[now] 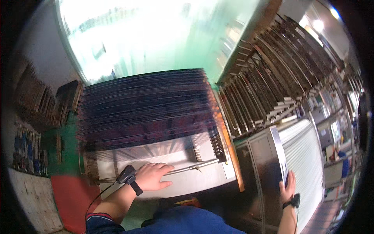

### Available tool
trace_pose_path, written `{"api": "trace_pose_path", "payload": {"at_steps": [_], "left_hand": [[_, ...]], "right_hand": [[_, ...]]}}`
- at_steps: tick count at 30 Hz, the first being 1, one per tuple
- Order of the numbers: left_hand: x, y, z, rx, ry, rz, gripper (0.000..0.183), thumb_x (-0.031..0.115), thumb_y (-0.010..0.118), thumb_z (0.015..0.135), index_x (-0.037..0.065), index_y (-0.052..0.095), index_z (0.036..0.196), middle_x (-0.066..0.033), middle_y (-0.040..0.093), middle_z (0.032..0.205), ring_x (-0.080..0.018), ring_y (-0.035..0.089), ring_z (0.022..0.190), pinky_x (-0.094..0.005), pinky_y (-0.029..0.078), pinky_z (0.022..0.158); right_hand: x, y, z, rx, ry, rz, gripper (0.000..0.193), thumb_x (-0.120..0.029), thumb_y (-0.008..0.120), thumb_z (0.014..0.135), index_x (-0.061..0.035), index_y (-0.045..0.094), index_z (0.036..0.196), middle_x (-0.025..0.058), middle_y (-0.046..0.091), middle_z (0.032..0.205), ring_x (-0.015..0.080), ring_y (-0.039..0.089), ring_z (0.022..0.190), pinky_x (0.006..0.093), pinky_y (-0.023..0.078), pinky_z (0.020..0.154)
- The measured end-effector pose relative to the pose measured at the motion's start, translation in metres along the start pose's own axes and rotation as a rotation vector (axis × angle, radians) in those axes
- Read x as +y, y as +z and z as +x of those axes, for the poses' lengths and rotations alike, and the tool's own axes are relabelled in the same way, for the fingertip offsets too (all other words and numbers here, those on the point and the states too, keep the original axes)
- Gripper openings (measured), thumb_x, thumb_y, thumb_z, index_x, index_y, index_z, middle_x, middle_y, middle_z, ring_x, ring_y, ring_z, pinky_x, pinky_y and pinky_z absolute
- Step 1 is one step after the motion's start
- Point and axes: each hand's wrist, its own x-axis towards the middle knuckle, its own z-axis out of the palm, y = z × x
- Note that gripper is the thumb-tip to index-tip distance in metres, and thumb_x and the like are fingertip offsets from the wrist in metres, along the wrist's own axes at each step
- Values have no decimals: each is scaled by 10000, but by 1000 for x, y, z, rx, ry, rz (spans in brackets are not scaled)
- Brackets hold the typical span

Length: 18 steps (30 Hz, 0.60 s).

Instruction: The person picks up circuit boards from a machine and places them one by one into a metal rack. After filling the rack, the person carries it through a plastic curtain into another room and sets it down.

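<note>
My left hand [152,177] is stretched out with its fingers apart, just over a pale tabletop and close to a thin metal rod [191,168]. Nothing is in it. Behind the rod stands a tall stack of dark, thin panels [146,105], held in slotted end supports [216,146]. Off to the right, my right hand [287,188] has its thumb and fingers around the near end of a long metal bar [278,150]. That bar runs along the edge of a rack of white slats [306,152]. Each wrist wears a black strap with a small device.
An orange strip [231,156] edges the table on the right. Beyond it a large rack of upright slats [272,74] leans away. A red panel [74,201] lies at the lower left, near more racks [29,150]. Behind the stack is a bright, greenish window-like surface [156,43].
</note>
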Motion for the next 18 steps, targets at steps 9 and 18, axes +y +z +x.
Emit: {"api": "trace_pose_path", "payload": {"at_steps": [9,18], "left_hand": [[11,-8,13,-61,22,-68,478,374,625,842,99,534,1223,-141,592,1164,-347,580,1037,-436,470,874],[11,-10,13,36,-5,-48,462,367,639,826,106,558,1199,-104,602,1067,-314,598,960,-427,486,813]], "right_hand": [[0,-7,4,7,11,-9,724,-437,540,819,-13,375,1382,228,345,1433,380,294,1353,468,244,1113],[-4,-5,1,21,-33,-8,710,-449,524,832,8,390,1360,236,372,1406,397,324,1325,473,248,1102]]}}
